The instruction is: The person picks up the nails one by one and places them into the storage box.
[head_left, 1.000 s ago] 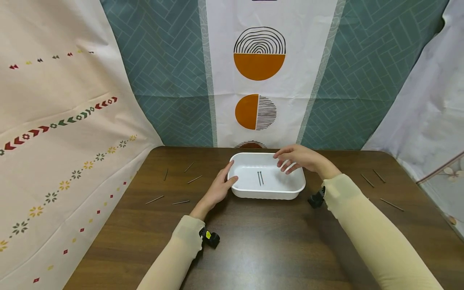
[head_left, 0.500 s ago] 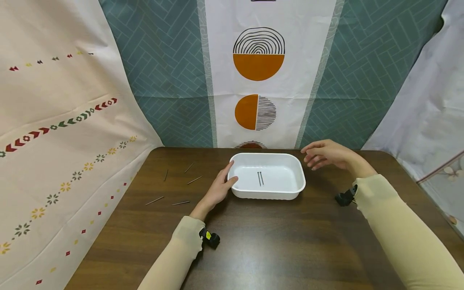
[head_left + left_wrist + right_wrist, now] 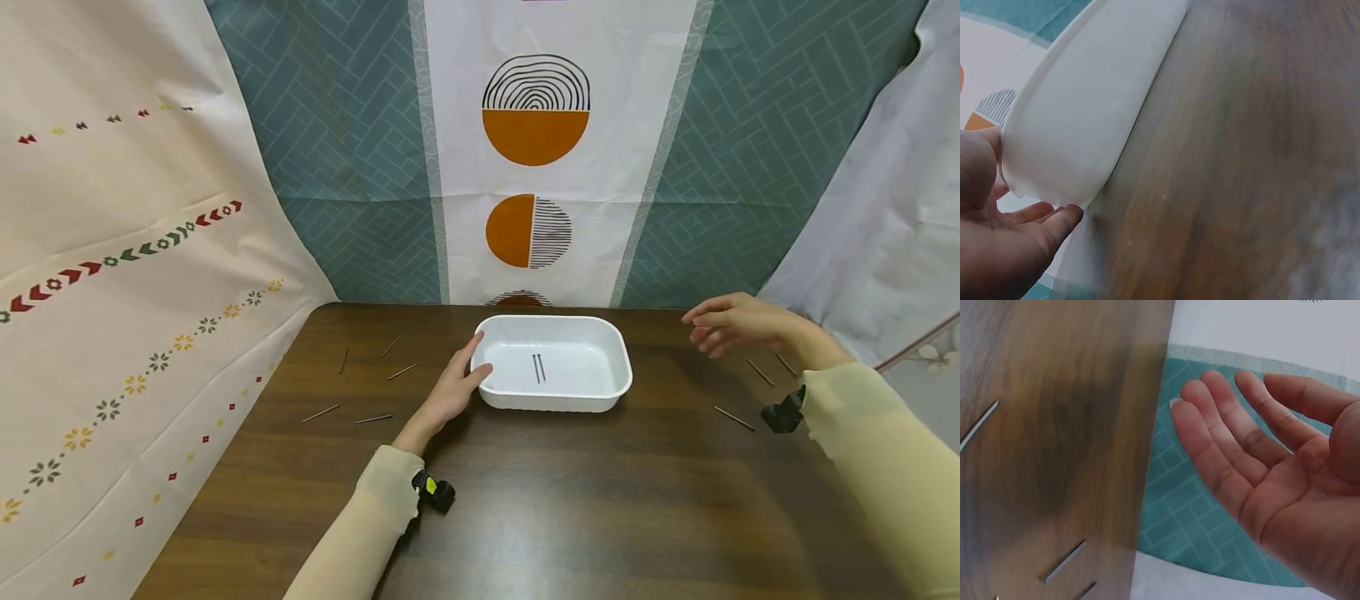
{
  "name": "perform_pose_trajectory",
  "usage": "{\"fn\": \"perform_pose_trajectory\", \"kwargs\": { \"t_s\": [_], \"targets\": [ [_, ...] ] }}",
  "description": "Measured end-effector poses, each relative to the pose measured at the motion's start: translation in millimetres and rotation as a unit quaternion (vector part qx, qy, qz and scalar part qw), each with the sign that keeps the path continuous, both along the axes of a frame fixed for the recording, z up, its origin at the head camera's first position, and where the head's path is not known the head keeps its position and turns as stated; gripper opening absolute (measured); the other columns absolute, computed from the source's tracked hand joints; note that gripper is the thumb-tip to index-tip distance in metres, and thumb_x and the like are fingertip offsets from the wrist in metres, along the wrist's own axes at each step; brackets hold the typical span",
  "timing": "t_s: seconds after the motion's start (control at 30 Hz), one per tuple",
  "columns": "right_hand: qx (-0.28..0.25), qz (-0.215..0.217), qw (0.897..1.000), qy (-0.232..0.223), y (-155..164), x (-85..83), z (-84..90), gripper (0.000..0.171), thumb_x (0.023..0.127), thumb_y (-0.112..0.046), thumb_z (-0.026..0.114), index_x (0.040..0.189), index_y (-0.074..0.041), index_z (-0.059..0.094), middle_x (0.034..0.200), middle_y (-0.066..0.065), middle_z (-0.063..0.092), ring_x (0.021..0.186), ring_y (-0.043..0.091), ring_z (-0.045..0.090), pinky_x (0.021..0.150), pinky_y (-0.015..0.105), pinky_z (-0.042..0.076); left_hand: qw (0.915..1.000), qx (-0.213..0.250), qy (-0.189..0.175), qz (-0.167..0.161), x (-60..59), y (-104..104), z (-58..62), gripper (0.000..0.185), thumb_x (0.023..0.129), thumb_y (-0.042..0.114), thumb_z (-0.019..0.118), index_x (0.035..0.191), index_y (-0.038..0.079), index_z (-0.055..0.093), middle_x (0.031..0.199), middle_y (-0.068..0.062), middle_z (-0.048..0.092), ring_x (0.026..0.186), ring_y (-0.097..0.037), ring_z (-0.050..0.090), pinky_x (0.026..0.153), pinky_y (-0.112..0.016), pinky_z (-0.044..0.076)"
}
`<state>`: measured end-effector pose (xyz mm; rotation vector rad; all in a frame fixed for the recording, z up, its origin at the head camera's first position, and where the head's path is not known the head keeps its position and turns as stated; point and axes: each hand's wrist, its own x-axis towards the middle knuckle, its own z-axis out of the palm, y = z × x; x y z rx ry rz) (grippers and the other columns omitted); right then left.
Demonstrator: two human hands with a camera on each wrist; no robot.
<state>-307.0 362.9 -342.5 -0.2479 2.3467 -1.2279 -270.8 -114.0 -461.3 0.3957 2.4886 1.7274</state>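
Right now we see the left hand [image 3: 450,392] resting against the left end of the white tray [image 3: 617,371], thumb on the rim and fingers relaxed along the wall; the left wrist view shows the palm and fingers [image 3: 1054,225] lying against the tray's rounded corner [image 3: 1066,144], not curled round it. Our right hand [image 3: 738,323] hovers over the far right part of the table [image 3: 570,500], well apart from the tray, fingers straight and loosely spread, holding nothing; the right wrist view shows the bare palm [image 3: 1285,487]. Inside the tray lie two nails [image 3: 538,368] side by side near its middle. Just near and right of the right hand, three loose nails [image 3: 759,372] lie on the wood, one [image 3: 733,417] nearer us. Left of the tray, five more nails [image 3: 372,418] are scattered across the table. Behind the table hang patterned cloths [image 3: 536,150]
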Motion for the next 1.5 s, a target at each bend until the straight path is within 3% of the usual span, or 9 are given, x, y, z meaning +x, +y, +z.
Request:
{"fn": "perform_pose_trajectory", "kwargs": {
  "t_s": [0.43, 0.83, 0.97, 1.23, 1.5],
  "targets": [
    [0.073, 0.073, 0.995, -0.012, 18.0, 8.2, -2.7, 0.054, 0.106, -0.018, 0.059, 0.149, 0.012, 0.043, 0.123, 0.016, 0.068, 0.103, 0.023, 0.068, 0.087, 0.038, 0.058, 0.9999, 0.007, 0.012, 0.003, 0.4, 0.4, 0.2, 0.064, 0.107, 0.020, 0.058, 0.165, 0.015, 0.031, 0.164, -0.023, 0.030, 0.151, -0.039, 0.028, 0.122, -0.057, 0.022],
    [0.078, 0.103, 0.991, -0.044, 32.2, 21.3, -14.2, 0.055, 0.106, -0.017, 0.058, 0.148, 0.015, 0.042, 0.131, 0.023, 0.066, 0.108, 0.026, 0.068, 0.088, 0.040, 0.058, 0.9999, 0.005, 0.013, 0.000, 1.0, 1.0, 2.2, 0.064, 0.108, 0.020, 0.057, 0.165, 0.014, 0.030, 0.164, -0.024, 0.030, 0.151, -0.040, 0.028, 0.122, -0.058, 0.022],
    [0.083, 0.108, 0.989, -0.051, 36.6, 25.5, -17.2, 0.054, 0.107, -0.019, 0.058, 0.148, 0.014, 0.043, 0.127, 0.021, 0.067, 0.105, 0.026, 0.068, 0.079, 0.037, 0.056, 0.9999, 0.001, 0.012, 0.000, 0.9, 0.5, 1.8, 0.064, 0.108, 0.020, 0.057, 0.166, 0.015, 0.029, 0.165, -0.024, 0.029, 0.152, -0.039, 0.028, 0.122, -0.058, 0.022],
    [0.057, 0.114, 0.989, -0.081, 44.2, 33.4, -27.4, 0.053, 0.107, -0.016, 0.056, 0.148, 0.015, 0.042, 0.125, 0.017, 0.066, 0.109, 0.026, 0.065, 0.091, 0.041, 0.055, 0.9999, -0.010, 0.010, 0.001, 0.3, 1.1, 2.6, 0.065, 0.108, 0.021, 0.056, 0.166, 0.015, 0.029, 0.164, -0.024, 0.029, 0.152, -0.039, 0.028, 0.122, -0.056, 0.023],
    [-0.005, 0.146, 0.985, -0.096, 53.9, 39.9, -43.3, 0.049, 0.106, -0.006, 0.053, 0.145, 0.020, 0.039, 0.117, 0.016, 0.063, 0.102, 0.024, 0.066, 0.084, 0.040, 0.058, 0.9999, -0.004, 0.010, 0.000, 0.1, 0.7, 1.0, 0.064, 0.108, 0.021, 0.057, 0.166, 0.016, 0.029, 0.164, -0.023, 0.030, 0.152, -0.039, 0.028, 0.122, -0.057, 0.023]
  ]
}}
